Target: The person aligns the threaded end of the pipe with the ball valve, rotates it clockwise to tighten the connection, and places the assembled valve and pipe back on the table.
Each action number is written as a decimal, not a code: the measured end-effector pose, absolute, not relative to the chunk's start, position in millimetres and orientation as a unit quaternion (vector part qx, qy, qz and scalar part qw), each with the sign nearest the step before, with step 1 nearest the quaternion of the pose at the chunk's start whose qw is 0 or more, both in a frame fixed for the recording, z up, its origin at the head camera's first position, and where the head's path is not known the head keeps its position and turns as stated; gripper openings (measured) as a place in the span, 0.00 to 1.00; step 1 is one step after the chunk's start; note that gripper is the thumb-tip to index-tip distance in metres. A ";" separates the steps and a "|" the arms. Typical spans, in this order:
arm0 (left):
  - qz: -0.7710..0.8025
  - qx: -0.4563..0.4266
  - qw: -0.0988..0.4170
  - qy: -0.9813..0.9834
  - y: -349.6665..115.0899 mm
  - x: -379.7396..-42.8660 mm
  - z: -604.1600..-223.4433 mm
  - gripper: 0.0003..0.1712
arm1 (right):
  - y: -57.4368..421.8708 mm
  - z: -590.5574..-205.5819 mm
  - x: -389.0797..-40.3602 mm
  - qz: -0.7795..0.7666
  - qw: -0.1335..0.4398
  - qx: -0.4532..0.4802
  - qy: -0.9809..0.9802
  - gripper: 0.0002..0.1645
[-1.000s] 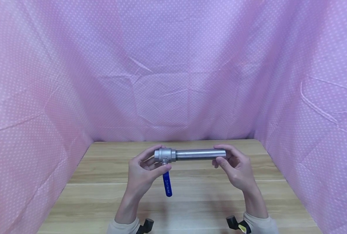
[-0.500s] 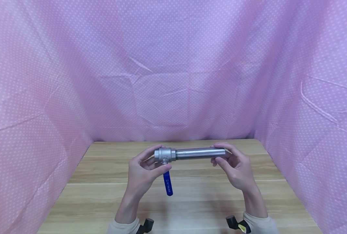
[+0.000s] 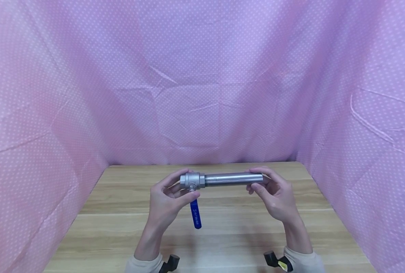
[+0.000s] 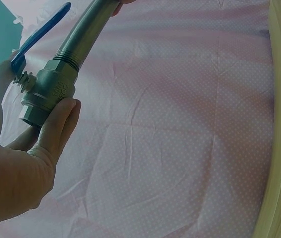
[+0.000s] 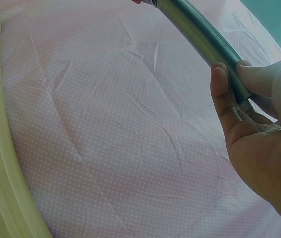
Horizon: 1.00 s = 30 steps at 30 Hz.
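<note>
A silver ball valve (image 3: 193,180) with a blue lever handle (image 3: 196,215) is joined to a straight metal pipe (image 3: 234,179). Both are held level above the table. My left hand (image 3: 166,201) grips the valve body, its thumb across the handle's base and its fingers behind. In the left wrist view, screw thread (image 4: 68,58) shows on the pipe where it enters the valve's hex end. The pipe's free end is pinched between thumb and fingers of my right hand (image 3: 275,195); the right wrist view shows the fingertips (image 5: 219,72) against the pipe.
Below lies a light wooden table (image 3: 222,235). Pink dotted cloth (image 3: 202,94) hangs behind it and along both sides. Each wrist wears a strap with a black camera piece, one on the left (image 3: 172,262) and one on the right (image 3: 271,259).
The pipe's right end has risen very slightly and shifted a touch left, with the right fingertips moving along. The left hand keeps its hold on the valve almost unmoved.
</note>
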<state>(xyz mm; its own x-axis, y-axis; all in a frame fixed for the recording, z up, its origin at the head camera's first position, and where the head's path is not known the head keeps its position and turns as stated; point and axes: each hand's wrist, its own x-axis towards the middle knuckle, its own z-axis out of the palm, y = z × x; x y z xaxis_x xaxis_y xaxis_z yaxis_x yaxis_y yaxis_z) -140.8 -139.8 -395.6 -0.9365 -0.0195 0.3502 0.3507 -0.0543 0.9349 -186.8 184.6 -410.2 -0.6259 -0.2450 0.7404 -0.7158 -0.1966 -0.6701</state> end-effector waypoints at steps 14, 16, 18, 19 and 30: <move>-0.715 -0.121 0.127 -0.677 -141.5 -140.8 -396.3 0.38 | 183.8 -410.5 -186.6 0.664 0.179 0.391 -0.612 0.25; -0.716 -0.121 0.126 -0.676 -141.5 -141.0 -396.2 0.38 | 183.9 -410.7 -186.5 0.661 0.181 0.387 -0.617 0.25; -0.717 -0.121 0.125 -0.675 -141.4 -141.3 -396.0 0.38 | 184.1 -410.8 -186.2 0.659 0.183 0.383 -0.621 0.25; -0.717 -0.120 0.125 -0.675 -141.4 -141.4 -396.0 0.38 | 184.2 -410.7 -186.1 0.658 0.184 0.380 -0.623 0.25; -0.719 -0.122 0.118 -0.674 -142.1 -142.6 -396.0 0.38 | 185.6 -410.5 -185.6 0.652 0.186 0.371 -0.634 0.23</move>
